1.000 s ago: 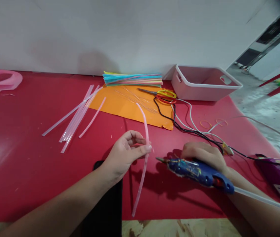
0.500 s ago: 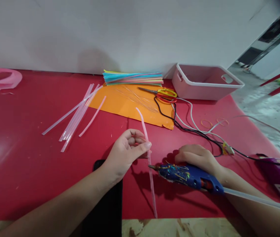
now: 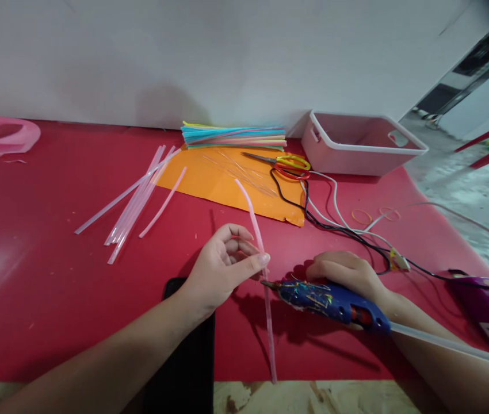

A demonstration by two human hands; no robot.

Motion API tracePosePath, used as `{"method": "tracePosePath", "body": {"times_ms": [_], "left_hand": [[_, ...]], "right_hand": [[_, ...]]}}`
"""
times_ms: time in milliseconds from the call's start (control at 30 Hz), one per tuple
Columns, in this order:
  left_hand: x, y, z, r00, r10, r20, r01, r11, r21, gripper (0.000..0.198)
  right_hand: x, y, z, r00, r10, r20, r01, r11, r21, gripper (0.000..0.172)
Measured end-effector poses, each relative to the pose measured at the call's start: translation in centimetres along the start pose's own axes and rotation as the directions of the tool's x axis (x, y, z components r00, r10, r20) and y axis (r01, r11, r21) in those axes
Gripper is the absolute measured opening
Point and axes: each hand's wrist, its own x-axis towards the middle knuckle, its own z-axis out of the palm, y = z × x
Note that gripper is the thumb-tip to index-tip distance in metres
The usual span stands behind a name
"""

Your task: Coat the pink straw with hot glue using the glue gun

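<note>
Between thumb and fingers, my left hand [image 3: 229,264] pinches a long pink pipe cleaner [image 3: 270,333] that runs up and down in front of me, its top end bent to the left. My right hand [image 3: 348,276] is wrapped round a blue hot glue gun [image 3: 335,302] with dried glue strands on its front. The gun's metal nozzle points left and meets the pipe cleaner just below my left thumb; whether it touches I cannot tell. A clear glue stick [image 3: 451,348] sticks out of the gun's rear.
Pink strips [image 3: 134,201] and a shorter pink piece [image 3: 163,202] lie left. Behind are an orange envelope [image 3: 210,184], scissors [image 3: 290,163], coloured pipe cleaners [image 3: 233,137] and a pink basket [image 3: 356,155]. Cables [image 3: 335,227] and a purple power strip [image 3: 486,313] lie right; a black phone-like slab [image 3: 184,368] sits under my left forearm.
My left hand has shifted slightly right with the pipe cleaner. The glue gun's nozzle is a little higher along it, nearer my left thumb.
</note>
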Motion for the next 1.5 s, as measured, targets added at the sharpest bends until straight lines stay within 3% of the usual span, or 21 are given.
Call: {"method": "tracePosePath", "body": {"times_ms": [333,900,1033,1133,1267,1500], "left_hand": [[-0.2,0.0,0.0,0.992,0.12,-0.03,-0.118,0.991,0.056,0.031],[-0.3,0.0,0.3,0.99,0.14,-0.006,-0.14,0.988,0.073,0.03],[-0.3,-0.1,0.3,0.989,0.143,-0.043,-0.142,0.989,0.025,0.029],[-0.2,-0.2,0.3,0.992,0.107,-0.07,-0.108,0.994,-0.009,0.03],[-0.2,-0.3,0.4,0.999,0.034,-0.024,-0.035,0.999,-0.013,0.032],[-0.1,-0.1,0.3,0.996,-0.09,-0.012,0.09,0.995,-0.038,0.029]], "right_hand": [[0.1,0.0,-0.1,0.999,-0.017,-0.027,0.017,1.0,0.004,0.03],[0.2,-0.5,0.2,0.997,0.043,-0.066,-0.046,0.998,-0.032,0.036],[0.1,-1.3,-0.1,0.985,0.076,-0.153,-0.081,0.996,-0.03,0.028],[-0.1,-1.7,-0.8,0.956,0.129,-0.264,-0.152,0.986,-0.068,0.004],[-0.1,-1.9,-1.2,0.94,0.166,-0.299,-0.222,0.961,-0.165,0.02],[-0.1,-1.9,-0.4,0.953,0.178,-0.246,-0.219,0.964,-0.153,0.019]]}}
